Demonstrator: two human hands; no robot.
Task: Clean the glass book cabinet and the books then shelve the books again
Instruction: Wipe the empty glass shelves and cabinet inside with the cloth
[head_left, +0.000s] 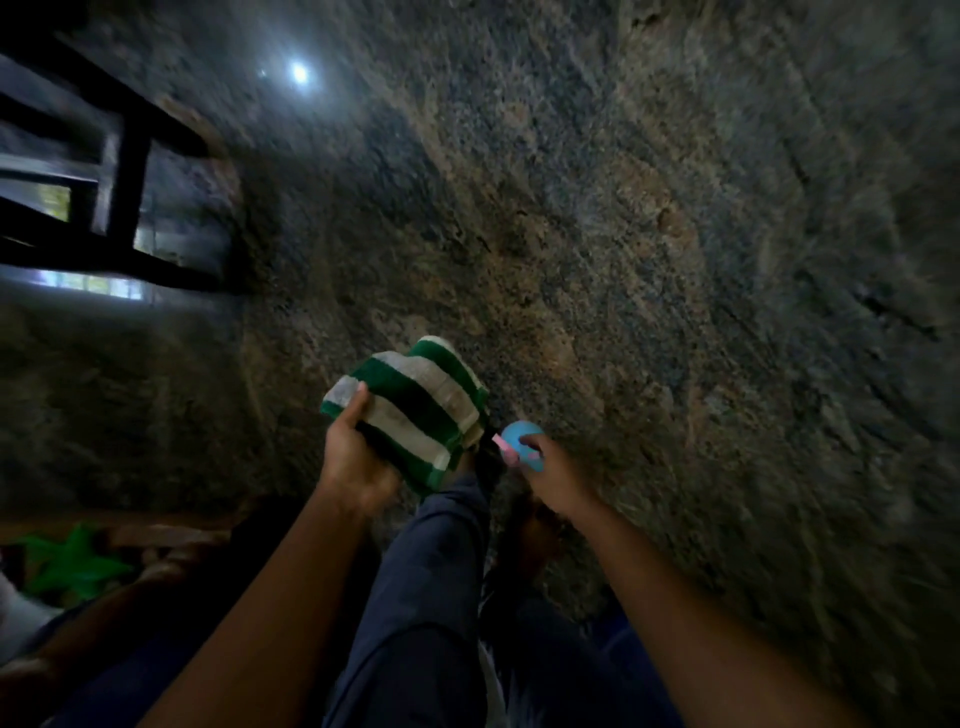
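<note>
left hand (358, 457): gripping folded green-white striped cloth (415, 405)
right hand (558, 475): fingers curled round blue spray bottle (522, 441), pink nozzle
floor (623, 260): speckled stone, blurred
upper left: dark frame (124, 171)

Dim, motion-blurred view with dark warped edges and 1 glare spot (298, 73).

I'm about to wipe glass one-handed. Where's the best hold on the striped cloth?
Probably the near end of the cloth, coming from below-left as the left hand does, thumb on top. It is a thick folded wad, so its far face is left free.
</note>
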